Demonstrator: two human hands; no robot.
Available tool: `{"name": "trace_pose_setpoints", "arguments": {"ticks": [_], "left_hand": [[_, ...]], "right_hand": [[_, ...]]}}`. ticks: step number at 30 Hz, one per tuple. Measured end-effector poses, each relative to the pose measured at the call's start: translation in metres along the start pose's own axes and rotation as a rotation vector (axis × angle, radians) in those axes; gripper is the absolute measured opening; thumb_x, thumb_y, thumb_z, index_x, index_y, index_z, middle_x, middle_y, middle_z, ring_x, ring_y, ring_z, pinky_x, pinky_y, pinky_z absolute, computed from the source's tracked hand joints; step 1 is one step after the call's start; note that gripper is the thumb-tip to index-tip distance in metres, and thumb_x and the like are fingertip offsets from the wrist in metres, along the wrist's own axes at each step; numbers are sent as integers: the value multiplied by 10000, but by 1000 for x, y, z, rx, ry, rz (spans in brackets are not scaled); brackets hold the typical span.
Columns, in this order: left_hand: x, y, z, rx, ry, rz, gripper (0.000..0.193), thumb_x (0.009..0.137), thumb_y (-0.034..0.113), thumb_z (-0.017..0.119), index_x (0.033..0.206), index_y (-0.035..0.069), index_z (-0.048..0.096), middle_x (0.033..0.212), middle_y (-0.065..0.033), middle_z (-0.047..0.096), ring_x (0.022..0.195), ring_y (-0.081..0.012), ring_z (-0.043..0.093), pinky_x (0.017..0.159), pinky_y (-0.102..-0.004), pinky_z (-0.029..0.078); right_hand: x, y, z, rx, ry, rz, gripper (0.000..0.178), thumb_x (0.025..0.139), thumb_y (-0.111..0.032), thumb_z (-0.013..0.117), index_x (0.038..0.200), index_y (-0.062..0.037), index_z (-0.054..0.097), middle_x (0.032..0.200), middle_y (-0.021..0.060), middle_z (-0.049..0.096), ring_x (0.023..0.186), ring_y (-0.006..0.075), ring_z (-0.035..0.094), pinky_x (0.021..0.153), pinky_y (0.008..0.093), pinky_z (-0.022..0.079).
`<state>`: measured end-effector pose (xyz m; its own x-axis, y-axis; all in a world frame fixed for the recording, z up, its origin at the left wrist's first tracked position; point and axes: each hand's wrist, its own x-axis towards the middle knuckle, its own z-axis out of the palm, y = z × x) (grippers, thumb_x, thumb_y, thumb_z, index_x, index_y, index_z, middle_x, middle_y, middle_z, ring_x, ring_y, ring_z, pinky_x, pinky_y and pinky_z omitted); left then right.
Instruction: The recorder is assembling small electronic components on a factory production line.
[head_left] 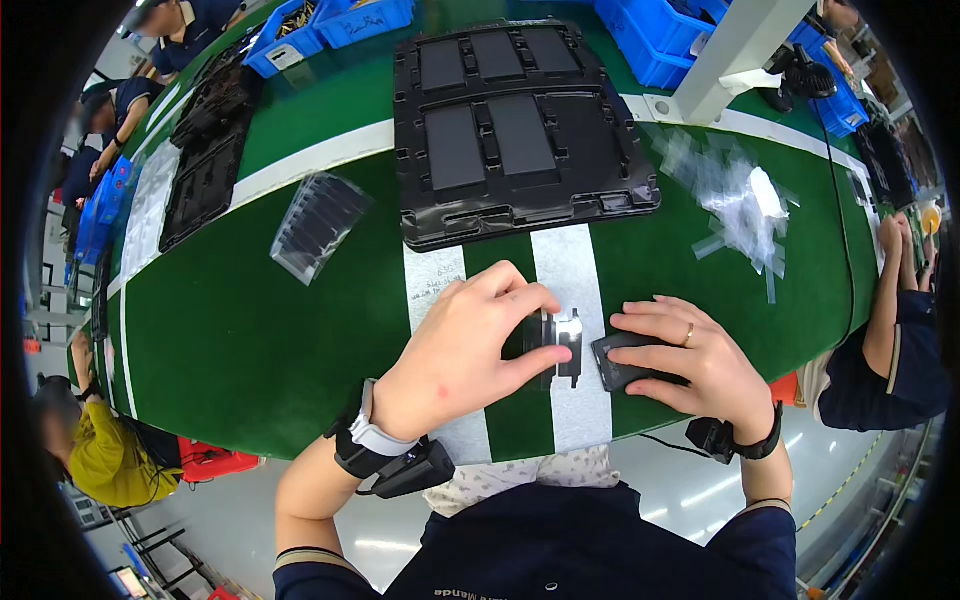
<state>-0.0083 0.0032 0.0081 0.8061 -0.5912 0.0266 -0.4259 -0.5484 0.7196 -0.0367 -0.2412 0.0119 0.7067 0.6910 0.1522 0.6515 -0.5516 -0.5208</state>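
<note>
My left hand (470,345) pinches a small dark flat part with a shiny clear strip (560,340) just above the green work surface (260,340). My right hand (685,360) lies flat on a black rounded rectangular piece (622,366) and presses it against the surface. The two pieces sit side by side, almost touching, near the front edge of the surface. A big black moulded tray (520,130) holding several dark rectangular panels lies straight ahead of both hands.
A clear plastic tray stack (318,225) lies to the left, loose clear film strips (740,205) to the right. More black trays (205,150) sit far left, blue bins (330,25) at the back. A white post (725,55) stands behind. Other people work on both sides.
</note>
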Motion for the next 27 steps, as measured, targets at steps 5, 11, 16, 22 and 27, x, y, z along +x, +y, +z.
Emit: {"name": "trace_pose_setpoints", "arguments": {"ticks": [5, 11, 16, 22, 27], "left_hand": [[-2, -1, 8, 70, 55, -1, 271, 637, 167, 733, 868, 87, 615, 747, -46, 524, 681, -207, 539, 622, -304, 432], [-3, 6, 9, 87, 35, -41, 242, 626, 186, 740, 812, 126, 597, 666, 17, 510, 657, -174, 501, 601, -299, 363], [-2, 7, 8, 72, 14, -76, 249, 617, 189, 746, 803, 135, 590, 653, 32, 503, 654, -164, 471, 621, -289, 335], [-1, 7, 8, 63, 15, -82, 257, 607, 184, 751, 799, 132, 587, 652, 38, 501, 650, -157, 464, 614, -280, 314], [-1, 8, 8, 59, 15, -88, 256, 604, 179, 752, 798, 137, 590, 652, 40, 499, 648, -150, 462, 615, -277, 308]], "right_hand": [[-1, -2, 15, -31, 97, -25, 319, 610, -177, 714, 913, -103, 645, 1112, 40, 553, 1015, 248, 506, 839, 394, 421], [0, -2, 21, 10, 169, -18, 360, 560, -135, 726, 908, -87, 648, 1092, 50, 557, 933, 240, 517, 749, 354, 431], [2, -2, 21, -4, 154, -48, 361, 554, -133, 722, 905, -92, 652, 1088, 57, 556, 921, 243, 522, 726, 359, 434], [3, -2, 21, -5, 128, -36, 357, 552, -132, 719, 900, -92, 652, 1091, 60, 553, 923, 245, 522, 721, 359, 437], [3, -2, 20, -9, 117, -41, 351, 558, -133, 717, 901, -92, 651, 1100, 63, 548, 926, 245, 520, 723, 361, 441]]}}
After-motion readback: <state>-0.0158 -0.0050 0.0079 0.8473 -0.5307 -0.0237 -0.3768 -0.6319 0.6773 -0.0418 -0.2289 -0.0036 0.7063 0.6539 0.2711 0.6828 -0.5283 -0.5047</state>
